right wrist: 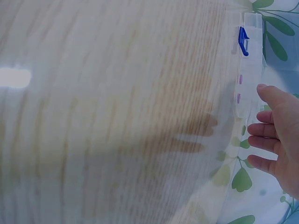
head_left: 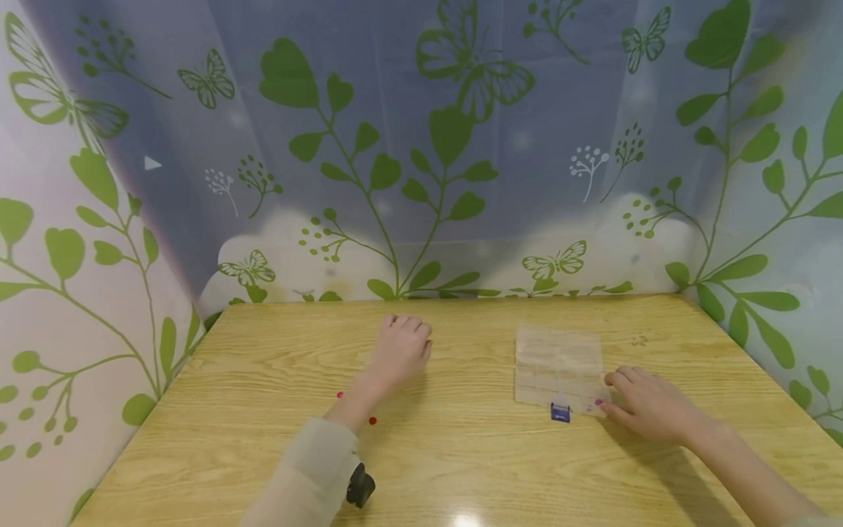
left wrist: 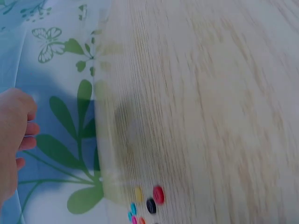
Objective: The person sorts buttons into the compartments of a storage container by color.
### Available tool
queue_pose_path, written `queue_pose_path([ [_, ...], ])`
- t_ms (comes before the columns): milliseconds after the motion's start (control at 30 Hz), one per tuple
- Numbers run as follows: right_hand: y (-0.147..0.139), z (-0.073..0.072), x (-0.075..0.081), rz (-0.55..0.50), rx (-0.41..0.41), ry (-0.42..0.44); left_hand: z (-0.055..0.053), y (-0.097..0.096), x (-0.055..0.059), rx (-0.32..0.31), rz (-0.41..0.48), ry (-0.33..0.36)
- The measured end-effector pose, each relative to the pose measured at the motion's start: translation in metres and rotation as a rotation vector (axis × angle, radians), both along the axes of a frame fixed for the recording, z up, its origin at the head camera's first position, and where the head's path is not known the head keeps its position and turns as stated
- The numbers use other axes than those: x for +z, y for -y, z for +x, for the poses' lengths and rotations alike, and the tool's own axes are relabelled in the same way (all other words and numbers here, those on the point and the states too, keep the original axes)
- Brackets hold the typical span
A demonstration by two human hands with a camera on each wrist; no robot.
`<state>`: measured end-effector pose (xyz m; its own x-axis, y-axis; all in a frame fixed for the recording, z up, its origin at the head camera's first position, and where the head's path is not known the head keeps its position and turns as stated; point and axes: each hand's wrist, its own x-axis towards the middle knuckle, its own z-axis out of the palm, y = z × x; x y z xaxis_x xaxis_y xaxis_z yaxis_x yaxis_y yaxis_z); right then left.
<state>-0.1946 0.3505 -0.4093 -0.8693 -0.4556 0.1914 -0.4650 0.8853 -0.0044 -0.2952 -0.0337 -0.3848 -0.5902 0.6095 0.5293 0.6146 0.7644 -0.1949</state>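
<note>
My left hand [head_left: 402,348] hovers over the left-centre of the table, fingers loosely bent, with nothing visible in them. Around its forearm in the head view are a pink button [head_left: 339,395] and a red button [head_left: 372,421]. The left wrist view shows several small buttons, among them a red one [left wrist: 159,195], a black one [left wrist: 151,206] and a yellow one [left wrist: 138,194]. My right hand [head_left: 648,402] is beside the right edge of a clear compartment box [head_left: 556,359] with a blue latch [head_left: 560,412]. Its thumb and fingers are apart, beside purple pieces [right wrist: 240,79] at the box's front corner.
Small clear or brownish bits [head_left: 639,340] lie behind my right hand, right of the box. The wooden table [head_left: 461,454] ends at a patterned curtain [head_left: 395,146] along the back and sides. A black device [head_left: 359,486] is at my left sleeve.
</note>
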Motion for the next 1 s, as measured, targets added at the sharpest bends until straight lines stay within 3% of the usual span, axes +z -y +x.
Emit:
queue_pose_path([
  [267,0.0,0.001,0.002,-0.001,0.01,-0.008,-0.002,0.02,-0.002,0.032,0.0,0.022],
  [633,0.001,0.001,0.002,0.01,0.016,-0.02,-0.006,0.054,-0.016,0.1,0.008,0.018],
  [800,0.002,0.0,0.002,0.009,0.007,-0.012,-0.007,0.065,-0.02,0.121,-0.014,0.061],
  [1000,0.001,0.0,0.001,0.015,-0.002,0.0,-0.006,0.075,-0.025,0.137,-0.073,0.067],
])
